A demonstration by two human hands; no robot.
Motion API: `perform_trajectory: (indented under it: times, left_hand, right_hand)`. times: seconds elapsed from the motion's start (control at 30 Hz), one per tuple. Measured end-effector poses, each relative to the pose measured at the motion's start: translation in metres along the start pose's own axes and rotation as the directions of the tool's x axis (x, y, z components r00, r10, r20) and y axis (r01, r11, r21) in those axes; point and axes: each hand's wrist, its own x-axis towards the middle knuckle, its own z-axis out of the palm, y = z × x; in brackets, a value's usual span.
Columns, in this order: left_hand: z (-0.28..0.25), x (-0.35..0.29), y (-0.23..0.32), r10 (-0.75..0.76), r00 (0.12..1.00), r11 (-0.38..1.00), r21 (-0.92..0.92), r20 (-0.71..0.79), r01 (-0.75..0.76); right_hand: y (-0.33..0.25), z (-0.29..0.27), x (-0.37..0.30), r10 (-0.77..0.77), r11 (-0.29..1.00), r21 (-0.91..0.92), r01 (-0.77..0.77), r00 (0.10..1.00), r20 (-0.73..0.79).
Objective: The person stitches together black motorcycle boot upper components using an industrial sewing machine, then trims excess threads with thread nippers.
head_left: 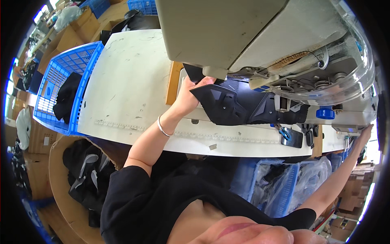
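Note:
A black fabric piece (237, 107) with raised angular panels and pale lettering lies under the head of a beige sewing machine (203, 36). My left hand (191, 96), a silver bangle on its wrist, is closed on the left end of this piece, close beside the needle area. Part of its fingers is hidden behind the fabric and the machine head. Far off to the right, my right hand (367, 131) reaches the right end of the machine. It is small at the picture's rim, and its fingers cannot be made out.
On the white table (122, 81) lie a dark phone (293, 140) and blue-handled snips (283, 131). A blue basket (77, 93) with black fabric stands left. Below it is a round bin (61, 179) of black pieces. Blue crates (284, 195) with plastic bags sit under the table's right side.

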Motion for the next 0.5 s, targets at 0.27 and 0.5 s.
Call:
perform_trajectory:
  times: [0.27, 0.5]
  left_hand:
    - [0.013, 0.0, 0.002, 0.133, 0.984, 0.989, -0.052, -0.121, -0.14]
    - [0.005, 0.001, -0.001, 0.124, 0.99, 0.99, -0.053, -0.062, -0.127]
  right_hand:
    - [0.026, 0.021, -0.058, -0.097, 0.981, 0.152, 0.123, 0.981, -0.165]
    - [-0.008, -0.002, -0.011, 0.145, 0.958, 0.261, -0.12, 0.986, -0.077]
